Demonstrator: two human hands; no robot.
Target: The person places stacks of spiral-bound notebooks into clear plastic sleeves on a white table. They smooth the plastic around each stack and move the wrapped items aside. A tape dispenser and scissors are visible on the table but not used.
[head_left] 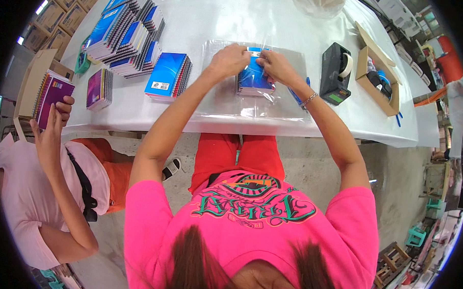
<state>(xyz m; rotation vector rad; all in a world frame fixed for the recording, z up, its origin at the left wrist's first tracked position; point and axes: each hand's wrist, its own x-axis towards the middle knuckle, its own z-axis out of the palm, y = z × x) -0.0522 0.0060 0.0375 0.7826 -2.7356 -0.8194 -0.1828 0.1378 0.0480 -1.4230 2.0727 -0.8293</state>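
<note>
A small stack of blue spiral notebooks (253, 80) lies on a clear plastic sheet (220, 101) in front of me. My left hand (231, 61) is at the stack's far left corner, fingers curled and closed. From the other side, my right hand (279, 67) has its bent fingers against the far right part of the top cover. A white label shows between both hands. Whether the fingers pinch film or notebook cover is hidden. Beside my right wrist, a blue pen (297, 98) rests on the plastic.
Leftward stand another blue notebook stack (167, 76), purple notebooks (99, 89) and a large notebook pile (125, 36). A black tape dispenser (336, 74) and an open cardboard box (379, 81) are on the right. At far left, a co-worker's hand (53, 119) holds purple notebooks by a carton.
</note>
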